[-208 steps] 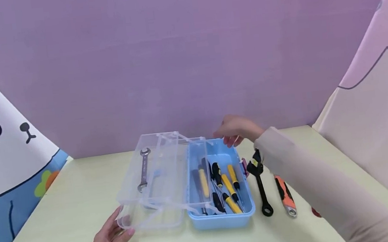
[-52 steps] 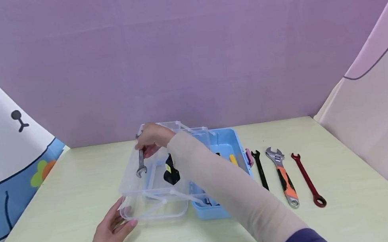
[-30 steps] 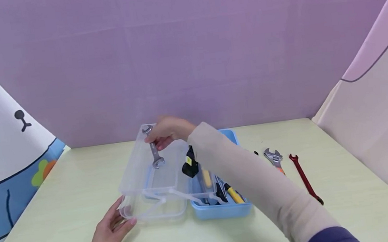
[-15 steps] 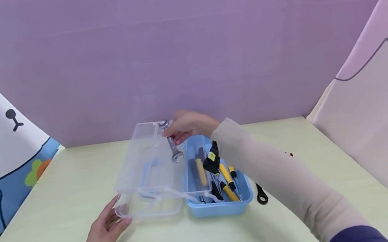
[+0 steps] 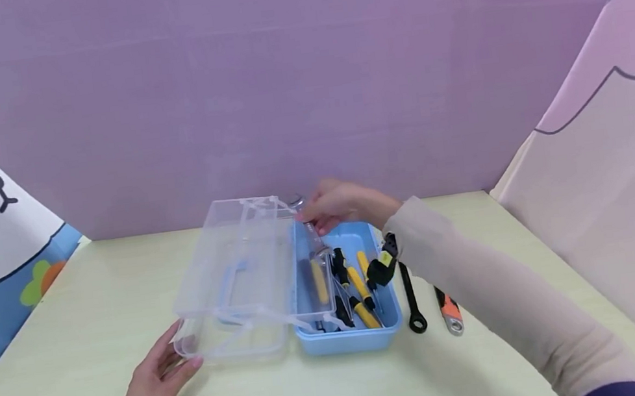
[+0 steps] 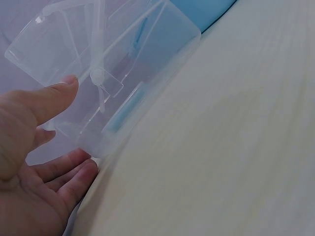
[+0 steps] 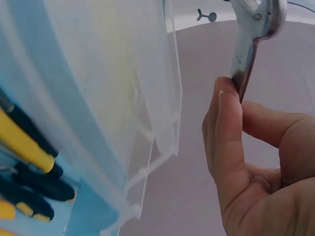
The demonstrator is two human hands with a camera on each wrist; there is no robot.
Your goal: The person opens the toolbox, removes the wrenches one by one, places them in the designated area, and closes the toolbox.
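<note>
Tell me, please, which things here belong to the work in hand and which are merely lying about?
In hand:
silver wrench, pinched by the right hand
clear tray, touched by the left hand
blue toolbox

Lying about:
black wrench
orange-handled wrench
screwdrivers in the box

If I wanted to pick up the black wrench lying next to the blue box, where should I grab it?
Probably the middle of its thin straight shaft. The black wrench lies flat on the table between the blue box and the orange-handled wrench, so come straight down from above and pinch its two long sides. The ring end nearest you is wider.
</note>
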